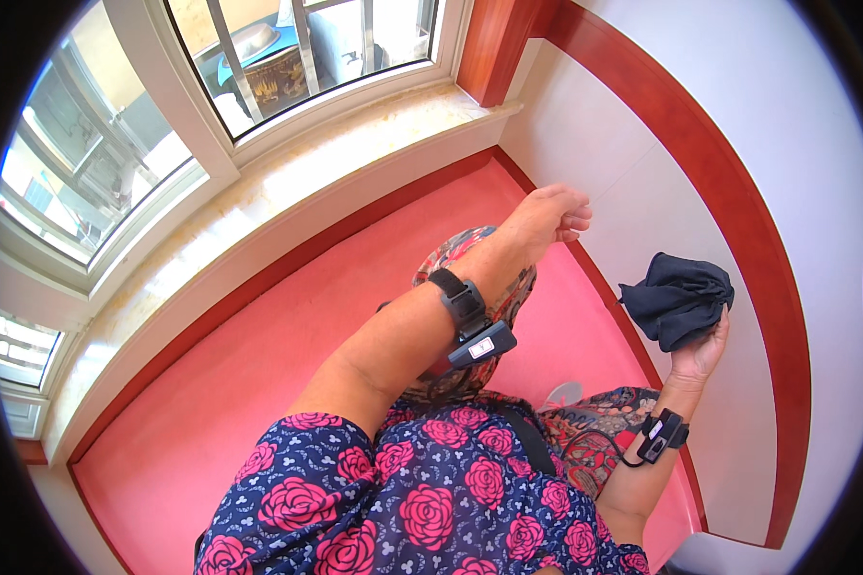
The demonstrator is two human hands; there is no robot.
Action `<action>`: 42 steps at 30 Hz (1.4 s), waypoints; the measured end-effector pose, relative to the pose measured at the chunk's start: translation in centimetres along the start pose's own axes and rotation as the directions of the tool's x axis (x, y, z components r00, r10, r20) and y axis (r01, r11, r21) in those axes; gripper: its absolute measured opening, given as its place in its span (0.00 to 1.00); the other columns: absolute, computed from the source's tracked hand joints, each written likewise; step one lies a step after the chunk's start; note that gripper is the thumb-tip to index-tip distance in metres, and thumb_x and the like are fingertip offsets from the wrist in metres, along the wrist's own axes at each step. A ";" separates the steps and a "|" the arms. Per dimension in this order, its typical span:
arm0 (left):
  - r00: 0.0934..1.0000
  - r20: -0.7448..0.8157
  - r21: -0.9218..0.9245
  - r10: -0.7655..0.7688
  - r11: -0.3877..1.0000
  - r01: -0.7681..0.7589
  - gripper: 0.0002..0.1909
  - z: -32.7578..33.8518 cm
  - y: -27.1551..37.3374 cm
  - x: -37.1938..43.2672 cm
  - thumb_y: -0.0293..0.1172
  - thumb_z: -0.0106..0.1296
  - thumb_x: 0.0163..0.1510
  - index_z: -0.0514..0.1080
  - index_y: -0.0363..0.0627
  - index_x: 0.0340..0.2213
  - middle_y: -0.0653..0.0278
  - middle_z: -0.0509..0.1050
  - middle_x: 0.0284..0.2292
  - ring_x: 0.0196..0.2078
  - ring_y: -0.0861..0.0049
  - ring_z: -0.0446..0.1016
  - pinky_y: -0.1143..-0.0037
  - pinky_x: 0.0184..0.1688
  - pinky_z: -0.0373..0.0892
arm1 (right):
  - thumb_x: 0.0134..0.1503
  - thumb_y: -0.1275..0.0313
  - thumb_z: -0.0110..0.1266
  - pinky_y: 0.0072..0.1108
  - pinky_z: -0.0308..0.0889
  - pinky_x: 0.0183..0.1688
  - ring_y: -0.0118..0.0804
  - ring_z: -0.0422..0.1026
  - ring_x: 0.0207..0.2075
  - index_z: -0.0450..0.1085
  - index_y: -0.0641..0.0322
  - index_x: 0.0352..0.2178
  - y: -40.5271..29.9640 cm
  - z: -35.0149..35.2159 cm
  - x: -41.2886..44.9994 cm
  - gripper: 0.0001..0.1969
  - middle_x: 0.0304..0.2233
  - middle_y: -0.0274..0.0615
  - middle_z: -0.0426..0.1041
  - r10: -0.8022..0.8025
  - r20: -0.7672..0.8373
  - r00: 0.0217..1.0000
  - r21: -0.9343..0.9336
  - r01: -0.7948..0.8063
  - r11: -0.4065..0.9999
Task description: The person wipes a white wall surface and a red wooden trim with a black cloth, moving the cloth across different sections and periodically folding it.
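My right hand (701, 356) grips a bunched dark navy cloth (676, 302) from below, with the thumb along its right side. The cloth hangs in loose folds in front of the pale lower wall panel (744, 402); whether it touches the panel I cannot tell. My left hand (557, 212) is stretched forward near the same wall, its fingers loosely curled and slightly apart. Nothing shows in it, though its palm is partly hidden. Each wrist carries a strapped black device, one on the left (478, 330) and one on the right (661, 435).
A wooden trim band (751, 237) curves along the wall, and a dark red baseboard (608, 287) borders the pink floor (259, 381). On the left, a marble windowsill (316, 154) runs below a framed window (237, 136). Metal bars (302, 47) stand beyond the glass.
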State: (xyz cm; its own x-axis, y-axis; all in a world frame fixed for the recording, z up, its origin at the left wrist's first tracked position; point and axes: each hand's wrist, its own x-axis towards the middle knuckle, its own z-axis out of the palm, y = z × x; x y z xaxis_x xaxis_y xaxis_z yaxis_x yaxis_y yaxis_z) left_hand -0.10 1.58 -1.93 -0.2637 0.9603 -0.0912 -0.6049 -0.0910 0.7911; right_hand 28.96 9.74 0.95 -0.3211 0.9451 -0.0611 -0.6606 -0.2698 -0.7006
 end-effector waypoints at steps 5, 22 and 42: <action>1.000 -0.011 0.065 -0.010 0.998 0.011 0.09 -0.3 0.3 0.5 0.32 0.42 0.54 0.67 0.41 0.34 0.62 0.70 0.33 0.35 0.76 0.69 0.76 0.38 0.66 | 0.55 0.62 0.47 0.36 0.56 0.56 0.42 0.62 0.52 0.61 0.63 0.49 0.0 -0.5 0.5 0.23 0.50 0.43 0.64 -0.005 0.015 1.000 0.016 0.004 1.000; 0.976 0.019 0.101 -0.217 0.972 0.214 0.09 -1.7 0.7 1.8 0.34 0.46 0.53 0.67 0.41 0.33 0.62 0.71 0.32 0.34 0.75 0.70 0.75 0.38 0.67 | 0.56 0.61 0.45 0.34 0.56 0.56 0.42 0.63 0.51 0.59 0.66 0.49 0.2 0.6 0.4 0.24 0.50 0.45 0.63 -0.038 0.070 0.997 -0.019 0.039 0.999; 0.936 0.019 0.171 -0.351 0.924 0.343 0.10 -1.1 1.2 1.6 0.35 0.46 0.54 0.69 0.41 0.34 0.64 0.71 0.32 0.35 0.76 0.70 0.75 0.39 0.67 | 0.57 0.62 0.44 0.30 0.57 0.55 0.38 0.64 0.50 0.61 0.66 0.48 -0.2 0.3 -0.2 0.21 0.48 0.43 0.65 -0.057 0.042 0.998 0.032 0.056 0.998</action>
State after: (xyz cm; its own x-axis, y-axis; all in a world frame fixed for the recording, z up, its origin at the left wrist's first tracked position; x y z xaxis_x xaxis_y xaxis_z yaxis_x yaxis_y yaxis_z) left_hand -2.02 2.70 -1.76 -0.0202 0.9360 -0.3513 -0.5204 0.2902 0.8031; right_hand 28.96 9.57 1.32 -0.3108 0.9504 0.0086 -0.6990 -0.2224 -0.6797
